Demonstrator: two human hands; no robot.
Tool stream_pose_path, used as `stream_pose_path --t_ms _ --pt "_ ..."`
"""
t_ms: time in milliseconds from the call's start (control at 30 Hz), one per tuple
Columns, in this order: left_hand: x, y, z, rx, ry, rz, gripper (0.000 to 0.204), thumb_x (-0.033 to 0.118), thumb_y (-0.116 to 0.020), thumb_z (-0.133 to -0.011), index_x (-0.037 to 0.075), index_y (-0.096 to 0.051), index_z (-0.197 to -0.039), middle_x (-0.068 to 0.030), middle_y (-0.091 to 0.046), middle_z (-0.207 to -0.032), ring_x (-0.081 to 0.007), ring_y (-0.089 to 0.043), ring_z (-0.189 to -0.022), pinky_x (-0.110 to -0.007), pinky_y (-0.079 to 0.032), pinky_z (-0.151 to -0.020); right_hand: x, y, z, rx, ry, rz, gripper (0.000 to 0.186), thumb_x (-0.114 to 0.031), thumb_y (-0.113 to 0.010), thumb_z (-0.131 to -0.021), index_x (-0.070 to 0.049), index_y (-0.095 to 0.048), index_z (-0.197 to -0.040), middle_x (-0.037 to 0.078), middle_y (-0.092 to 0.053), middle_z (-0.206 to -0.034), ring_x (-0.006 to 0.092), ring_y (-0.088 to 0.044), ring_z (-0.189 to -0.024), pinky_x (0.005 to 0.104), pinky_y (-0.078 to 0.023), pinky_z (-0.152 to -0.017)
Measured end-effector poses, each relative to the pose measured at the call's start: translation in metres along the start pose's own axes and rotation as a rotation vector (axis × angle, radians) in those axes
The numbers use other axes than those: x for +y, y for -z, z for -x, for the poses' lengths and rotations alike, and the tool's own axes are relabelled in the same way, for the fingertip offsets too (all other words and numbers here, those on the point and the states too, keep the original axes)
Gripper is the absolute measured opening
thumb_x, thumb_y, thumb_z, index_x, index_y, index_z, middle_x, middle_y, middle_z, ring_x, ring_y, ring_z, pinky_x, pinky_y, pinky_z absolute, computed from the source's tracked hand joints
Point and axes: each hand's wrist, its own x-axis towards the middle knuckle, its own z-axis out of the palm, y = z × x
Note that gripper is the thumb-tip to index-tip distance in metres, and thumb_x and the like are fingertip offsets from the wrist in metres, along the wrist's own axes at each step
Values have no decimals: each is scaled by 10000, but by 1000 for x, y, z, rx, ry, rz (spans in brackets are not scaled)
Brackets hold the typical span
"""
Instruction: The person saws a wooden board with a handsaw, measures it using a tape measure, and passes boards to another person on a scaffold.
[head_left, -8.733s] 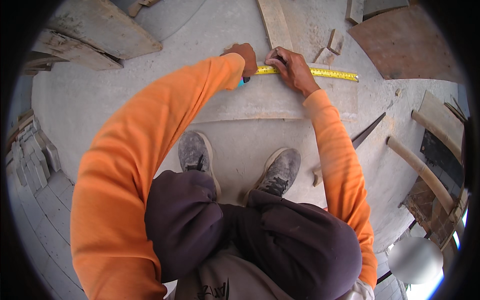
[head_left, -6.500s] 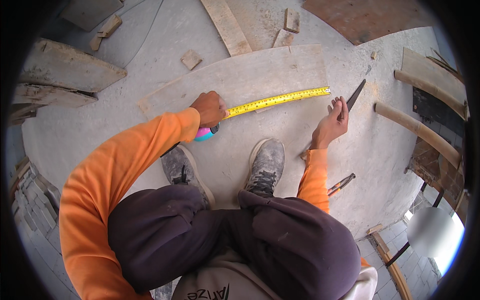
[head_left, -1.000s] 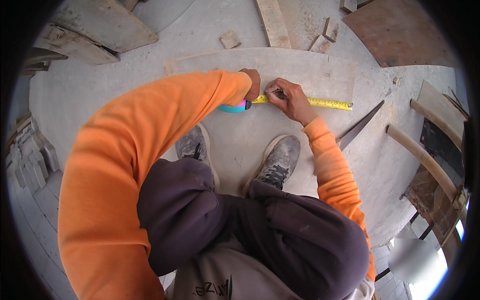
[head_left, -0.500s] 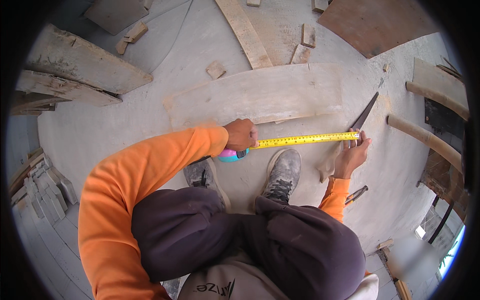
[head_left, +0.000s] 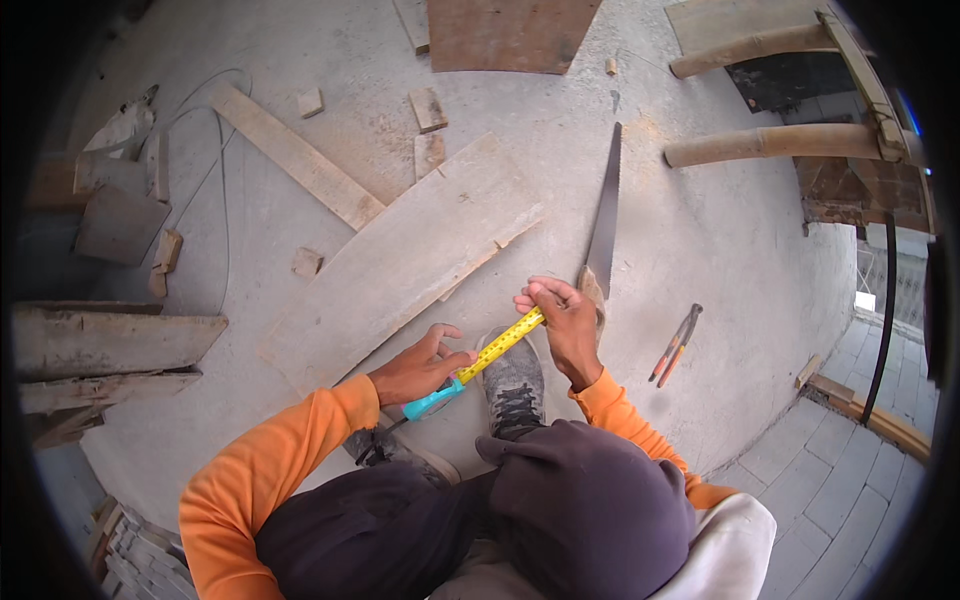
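My left hand (head_left: 418,368) is on the teal tape measure (head_left: 432,400), thumb by the mouth of the case and index finger raised off it. A short length of yellow blade (head_left: 502,345) runs up and right from the case. My right hand (head_left: 568,330) pinches the free end of that blade between thumb and fingers. Just beyond it, a handsaw (head_left: 605,215) lies on the floor, its wooden handle (head_left: 591,292) partly behind my right hand. A wide plank (head_left: 420,255) lies slantwise in front of my shoes.
Pincers with orange-red handles (head_left: 677,345) lie to the right. A narrow board (head_left: 297,155) and small wood offcuts (head_left: 427,110) lie beyond the plank. Bamboo poles (head_left: 770,145) jut in at the right, thick boards (head_left: 115,342) at the left. A brown panel (head_left: 510,35) lies at the far side.
The exposed blade has become much shorter as my hands came together. It now slants up to the right instead of lying nearly level. The view has turned and shifted right, showing the whole saw and pincers.
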Motion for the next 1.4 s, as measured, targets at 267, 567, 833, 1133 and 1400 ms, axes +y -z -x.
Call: stream_pose_path --t_ms 267,567,833,1133,1400 --pt "53 -68 -65 546 -158 -128 594 403 -524 -1034 -71 -413 -1374 -255 -615 -1037 -348 -638 -949 -429 -494 -868 16 9 43 34 -126 -212 407 -287 -507 -1089 -5 -558 -1377 133 -627 -1341 221 -622 -1194 331 -516 -983" --pt "112 -148 -106 561 -673 -107 478 240 -531 -1029 -51 -427 -1394 -290 -492 -1319 -448 -509 -1230 -494 -422 -1059 -5 78 25 187 -155 -714 422 -335 -517 -1031 -6 -587 -1286 68 -669 -1060 185 -645 -946 323 -540 -892" --pt "4 31 -8 941 -505 -742 712 283 -786 -868 -23 -418 -1395 -260 -419 -1365 -436 -419 -1270 -523 -342 -1082 38 268 3 654 348 1346 473 -229 -649 -904 33 -582 -1292 227 -602 -1246 363 -602 -1132 455 -490 -960" --pt "-51 150 13 704 3 -703 955 580 -839 -749 -39 -475 -1379 -248 -559 -1325 -361 -518 -1272 -451 -342 -1122 49 189 6 786 532 1859 521 -391 -615 -992 -62 -533 -1388 194 -528 -1385 399 -494 -1261 507 -426 -1036" --pt "-51 165 0 620 37 -385 798 519 -826 -807 -44 -535 -1292 -254 -647 -1206 -357 -635 -1152 -418 -489 -1006 71 110 7 141 527 1448 441 -356 -742 -905 -5 -572 -1112 179 -571 -1077 357 -517 -1047 468 -360 -965"
